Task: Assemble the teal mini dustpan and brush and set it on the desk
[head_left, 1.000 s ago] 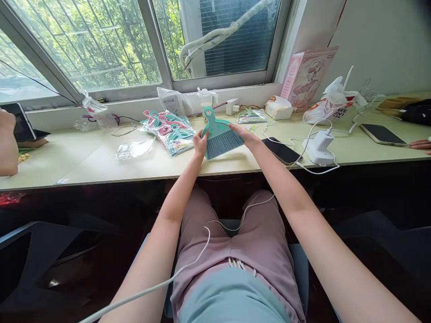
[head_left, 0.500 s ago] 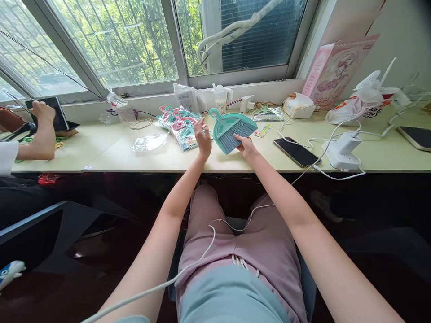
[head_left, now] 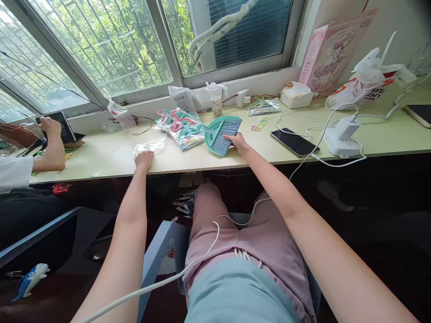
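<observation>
My right hand (head_left: 237,142) grips the bristle end of a small teal hand brush (head_left: 218,131), held just above the pale desk (head_left: 188,161) with its handle pointing left. My left hand (head_left: 144,160) rests on the corner of an empty clear plastic bag (head_left: 150,146) near the desk's front edge, fingers curled on it. Between the two lies a pile of bagged teal and pink brushes (head_left: 177,125).
A black phone (head_left: 294,142), a white charger block (head_left: 341,134) with cables, a white tissue pack (head_left: 294,96), a pink box (head_left: 332,54) and a plastic bag (head_left: 363,89) sit to the right. Another person's hand (head_left: 50,128) holds a phone at far left.
My left hand let go of the brush and moved left down onto the clear bag. My right hand kept the brush and turned its handle to the left.
</observation>
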`<state>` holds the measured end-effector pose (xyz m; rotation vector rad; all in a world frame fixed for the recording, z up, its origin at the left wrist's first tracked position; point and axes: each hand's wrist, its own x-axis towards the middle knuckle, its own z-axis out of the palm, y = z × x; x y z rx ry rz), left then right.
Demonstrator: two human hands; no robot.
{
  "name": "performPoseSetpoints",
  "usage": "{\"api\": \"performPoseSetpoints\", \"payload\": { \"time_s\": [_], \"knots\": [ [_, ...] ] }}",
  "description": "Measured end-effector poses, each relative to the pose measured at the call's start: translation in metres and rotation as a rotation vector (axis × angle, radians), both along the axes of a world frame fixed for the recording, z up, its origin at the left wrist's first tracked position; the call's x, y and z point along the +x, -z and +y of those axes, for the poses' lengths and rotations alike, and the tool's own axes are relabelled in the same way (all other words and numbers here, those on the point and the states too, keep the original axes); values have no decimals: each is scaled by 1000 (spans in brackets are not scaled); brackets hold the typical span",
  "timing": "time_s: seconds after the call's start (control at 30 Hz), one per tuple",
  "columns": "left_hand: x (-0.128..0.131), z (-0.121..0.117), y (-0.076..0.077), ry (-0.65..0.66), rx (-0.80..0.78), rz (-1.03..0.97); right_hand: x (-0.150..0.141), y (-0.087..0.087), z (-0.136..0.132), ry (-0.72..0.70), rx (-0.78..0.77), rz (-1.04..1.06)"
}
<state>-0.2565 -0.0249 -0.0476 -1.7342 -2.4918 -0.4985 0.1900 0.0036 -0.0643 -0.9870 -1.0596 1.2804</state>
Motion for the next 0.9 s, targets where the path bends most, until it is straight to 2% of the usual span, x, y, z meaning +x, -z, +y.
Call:
{"api": "performPoseSetpoints", "payload": {
  "time_s": [0.1,0.2,0.33,0.43,0.57,0.67,0.73,0.8,0.83,0.9],
  "knots": [
    [1,-3,-5,7,-8,106,1,-1,-4,-6,21,-19],
    [9,-6,-15,-10,52,83,1,-2,-6,-2,32,-19],
    [26,-13,-31,-112,357,-109,2,-1,-7,6,43,-1],
    [46,-13,-50,-110,570,-216,3,-1,-8,0,49,4],
    [79,-8,-87,30,838,-262,4,-2,-12,-12,48,-2],
    [106,-4,-111,303,1002,-368,5,-2,-14,55,33,45],
    [125,-2,-119,556,902,-439,11,-2,-17,167,-9,64],
    [141,1,-117,783,659,-459,21,0,-20,292,-51,37],
    [147,4,-113,859,551,-443,27,0,-21,345,-62,6],
    [154,13,-100,920,410,-361,41,2,-24,413,-68,-64]
  ]
}}
